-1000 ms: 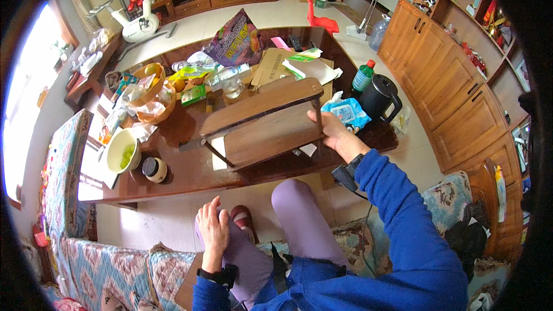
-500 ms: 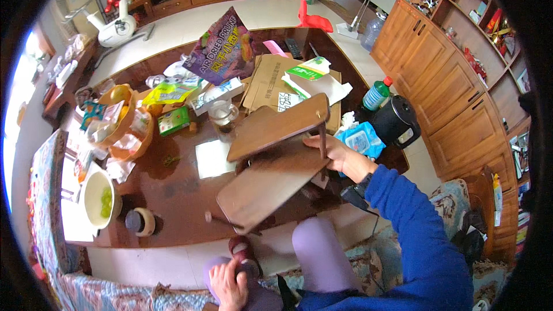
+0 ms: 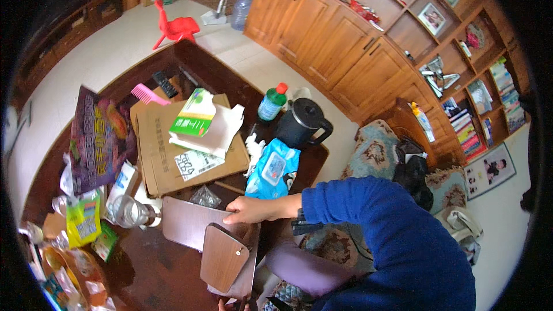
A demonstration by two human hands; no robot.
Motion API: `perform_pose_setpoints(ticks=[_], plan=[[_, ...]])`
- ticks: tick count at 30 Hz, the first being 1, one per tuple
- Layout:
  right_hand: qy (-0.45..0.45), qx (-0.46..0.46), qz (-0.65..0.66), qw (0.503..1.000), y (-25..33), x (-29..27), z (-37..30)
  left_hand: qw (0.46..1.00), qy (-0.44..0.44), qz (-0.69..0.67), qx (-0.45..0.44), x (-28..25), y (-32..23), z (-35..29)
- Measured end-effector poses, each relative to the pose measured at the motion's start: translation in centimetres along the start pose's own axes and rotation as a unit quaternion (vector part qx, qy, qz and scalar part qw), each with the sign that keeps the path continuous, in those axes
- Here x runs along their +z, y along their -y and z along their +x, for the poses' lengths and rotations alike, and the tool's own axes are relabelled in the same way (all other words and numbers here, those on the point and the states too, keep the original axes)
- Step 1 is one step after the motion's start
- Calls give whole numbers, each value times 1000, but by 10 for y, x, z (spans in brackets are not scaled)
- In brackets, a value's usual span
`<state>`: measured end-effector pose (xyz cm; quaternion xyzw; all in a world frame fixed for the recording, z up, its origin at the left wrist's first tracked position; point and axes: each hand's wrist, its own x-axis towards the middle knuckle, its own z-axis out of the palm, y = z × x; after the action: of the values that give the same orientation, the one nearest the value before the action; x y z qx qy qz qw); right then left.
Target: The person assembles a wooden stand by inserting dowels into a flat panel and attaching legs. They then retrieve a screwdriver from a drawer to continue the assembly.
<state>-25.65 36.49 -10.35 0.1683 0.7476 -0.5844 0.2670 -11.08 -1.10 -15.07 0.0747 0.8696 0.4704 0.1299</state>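
Note:
A small wooden shelf (image 3: 190, 222) of brown boards lies tilted at the table's near edge, a smaller rounded board (image 3: 224, 257) standing out in front. My right hand (image 3: 253, 209) is closed on the upper edge of its boards, the thumb hidden. At the bottom of the view, my left hand (image 3: 246, 307) shows only in part, closed at the shelf's lower end around a dark piece. Beside my right hand are a blue wipes pack (image 3: 273, 170) and a crumpled clear plastic wrapper (image 3: 205, 197).
On the dark table (image 3: 155, 276) lie a cardboard box (image 3: 158, 147) with a torn green-white carton (image 3: 196, 118), a glass jar (image 3: 133, 212) and a purple snack bag (image 3: 95, 138). A black kettle (image 3: 303, 122) and a green bottle (image 3: 272, 102) stand at the right edge.
My view has swung to the right. The shelf has turned and come lower, with my right hand still on it. My left hand has left my knee and come to the shelf's lower end.

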Motion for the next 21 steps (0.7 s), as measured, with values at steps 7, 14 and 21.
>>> perform_pose_setpoints(ticks=[7, 14, 21], plan=[[-116, 19, -54, 992, 32, -17, -35, 989, 81, 69, -103, -23, 23, -8], [-156, 29, -204, 966, 52, -67, -177, 956, 233, 158, 82, -35, 47, -62], [-139, 115, -171, 969, 32, -85, -319, 915, 381, 131, 34, -10, -60, 95]])
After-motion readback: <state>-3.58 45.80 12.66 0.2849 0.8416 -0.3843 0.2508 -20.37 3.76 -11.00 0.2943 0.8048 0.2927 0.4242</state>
